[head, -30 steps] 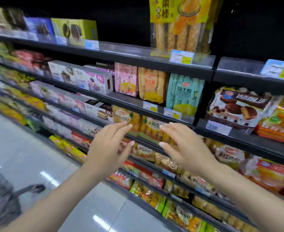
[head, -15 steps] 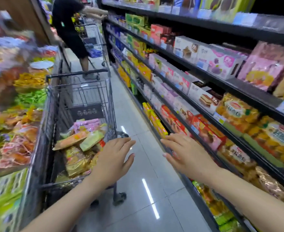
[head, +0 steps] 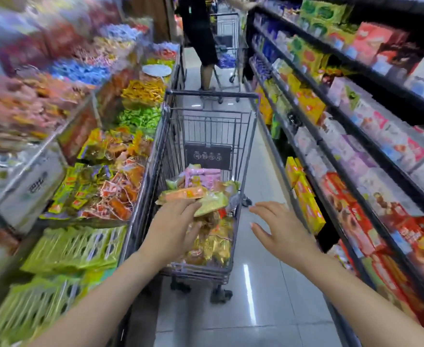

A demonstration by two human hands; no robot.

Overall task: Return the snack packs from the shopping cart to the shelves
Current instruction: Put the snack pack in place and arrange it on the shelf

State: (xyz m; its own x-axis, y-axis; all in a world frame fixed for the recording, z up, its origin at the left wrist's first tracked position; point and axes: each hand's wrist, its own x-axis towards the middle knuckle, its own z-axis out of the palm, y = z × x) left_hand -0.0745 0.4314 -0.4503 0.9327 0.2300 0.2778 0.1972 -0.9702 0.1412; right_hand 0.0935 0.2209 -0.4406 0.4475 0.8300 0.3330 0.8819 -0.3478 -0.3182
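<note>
A grey wire shopping cart [head: 243, 156] stands in the aisle ahead of me, holding several snack packs: an orange pack [head: 183, 194], a green-yellow pack [head: 212, 205], a pink pack [head: 202, 175] and gold ones [head: 214, 244] at the near end. My left hand [head: 172, 227] reaches over the cart's near end with fingers extended, its fingertips at the orange and green packs; it grips nothing that I can see. My right hand [head: 279, 227] hovers open above the floor, just right of the cart. The shelves [head: 356, 156] of boxed and bagged snacks run along the right.
Open bins of loose wrapped snacks [head: 111, 176] line the left side, close against the cart. A person in black [head: 201, 38] with a second cart [head: 227, 43] stands farther up the aisle. Glossy floor [head: 263, 284] lies between cart and shelves.
My view has swung left from the shelves to the cart. Both hands left the shelf; the left now reaches into the cart onto the packs, the right hangs beside the cart.
</note>
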